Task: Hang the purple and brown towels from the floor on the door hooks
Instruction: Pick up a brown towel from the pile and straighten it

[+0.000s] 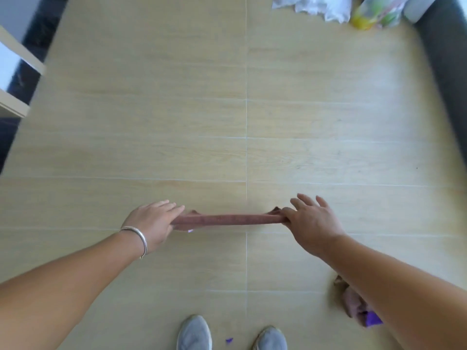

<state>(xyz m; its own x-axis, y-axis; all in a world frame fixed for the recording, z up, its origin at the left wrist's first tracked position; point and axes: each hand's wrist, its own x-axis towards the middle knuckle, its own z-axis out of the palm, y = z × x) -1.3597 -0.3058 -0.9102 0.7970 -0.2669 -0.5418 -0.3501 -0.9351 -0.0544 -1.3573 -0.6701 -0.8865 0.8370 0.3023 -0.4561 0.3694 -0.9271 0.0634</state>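
Observation:
A brown towel [228, 220] is stretched taut and level between my two hands, above the wooden floor. My left hand [151, 223], with a silver bangle on its wrist, pinches the towel's left end. My right hand [312, 219] pinches the right end, its other fingers spread out. Another bunched towel, brownish with a purple part [357, 310], lies on the floor at the lower right, partly hidden behind my right forearm. No door hooks are in view.
My two grey shoes [194, 333] stand at the bottom edge. A white crumpled cloth [313, 6] and a yellow-green bag [374, 13] lie at the far right. A dark grey edge [444, 72] runs down the right side, white furniture [12, 72] at the left.

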